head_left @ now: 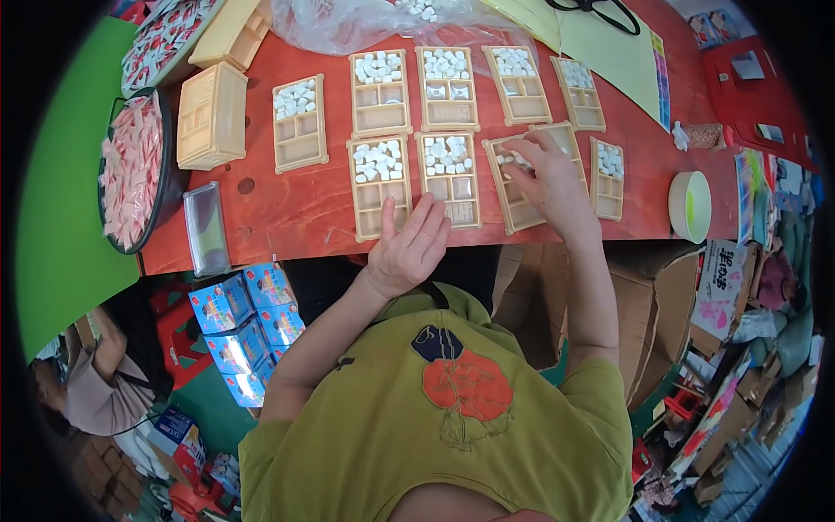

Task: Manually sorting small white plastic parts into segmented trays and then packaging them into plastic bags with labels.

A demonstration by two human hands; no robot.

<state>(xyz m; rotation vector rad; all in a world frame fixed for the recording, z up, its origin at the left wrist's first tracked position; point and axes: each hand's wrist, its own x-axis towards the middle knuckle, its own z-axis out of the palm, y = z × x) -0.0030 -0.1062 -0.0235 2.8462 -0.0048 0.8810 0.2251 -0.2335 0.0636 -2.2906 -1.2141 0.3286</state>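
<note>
My right hand [554, 181] reaches over a beige compartment tray [524, 216], its thumb and fingers apart around a few white cubes [515, 160] in the tray's far part. Whether the fingertips touch a cube is hard to see. Partly covered by that hand, another beige tray [567, 139] lies against the first. My left hand [407, 248] rests at the table's front edge with fingers stretched out, holding nothing. Its fingertips are nearest to two beige trays, the left one [369, 197] and the right one [461, 211], both with white cubes in their far compartment.
Several more filled trays [380, 96] stand in a back row on the red table [304, 209]. Stacked beige trays [211, 117] and a black basin [165, 174] of pink packets are at left. A white bowl [690, 206] sits at right; a clear plastic bag [339, 26] lies behind.
</note>
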